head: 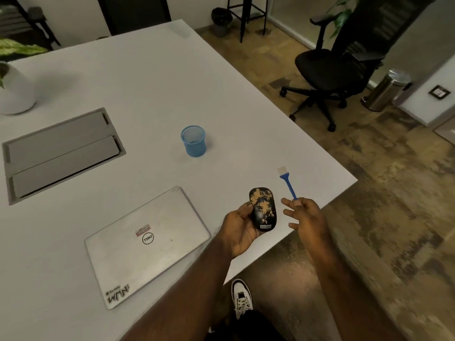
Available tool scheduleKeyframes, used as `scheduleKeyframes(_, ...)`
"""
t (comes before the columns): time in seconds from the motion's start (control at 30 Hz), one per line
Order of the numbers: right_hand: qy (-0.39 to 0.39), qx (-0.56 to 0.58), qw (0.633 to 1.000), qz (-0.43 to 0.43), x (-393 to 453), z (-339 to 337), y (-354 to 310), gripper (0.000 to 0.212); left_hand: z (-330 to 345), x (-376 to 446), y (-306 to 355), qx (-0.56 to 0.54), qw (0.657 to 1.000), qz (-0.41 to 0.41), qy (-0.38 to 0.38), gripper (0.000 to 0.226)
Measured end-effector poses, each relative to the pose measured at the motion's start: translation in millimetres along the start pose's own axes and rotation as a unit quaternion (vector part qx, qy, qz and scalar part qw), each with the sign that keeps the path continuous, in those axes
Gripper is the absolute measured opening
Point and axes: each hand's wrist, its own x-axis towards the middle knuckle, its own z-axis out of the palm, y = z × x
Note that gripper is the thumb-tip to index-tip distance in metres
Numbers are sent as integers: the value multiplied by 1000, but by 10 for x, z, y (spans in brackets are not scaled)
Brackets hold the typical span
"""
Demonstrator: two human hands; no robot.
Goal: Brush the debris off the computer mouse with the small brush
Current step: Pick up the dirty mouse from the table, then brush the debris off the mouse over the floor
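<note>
Left hand (240, 228) holds mouse (263, 209) over white table (147, 89) (seemingly matte).

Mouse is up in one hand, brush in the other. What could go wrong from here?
The left hand holds the mouse just inside the table edge, so brushed-off tan debris will likely scatter onto the table or the closed laptop. The right hand pinches only the brush handle's tip; it may twist or slip.

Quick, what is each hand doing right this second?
Left hand: grips the black computer mouse, speckled with tan debris.
Right hand: pinches the handle of the small blue brush, bristles pointing away.
</note>
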Motion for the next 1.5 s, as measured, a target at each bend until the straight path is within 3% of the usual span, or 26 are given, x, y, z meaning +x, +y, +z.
scheduleKeyframes(0.57,138,112,983,-37,-1515,-708,300,15,123,-650,-305,58,996,-58,-35,37)
scheduleKeyframes(1.2,143,125,981,-44,-1466,-1724,528,17,881,-420,-1236,89,994,-58,-26,31)
scheduleKeyframes(1.5,197,128,972,-33,-1413,-2216,623,16,1140,-318,-1567,96,993,-59,-26,28)
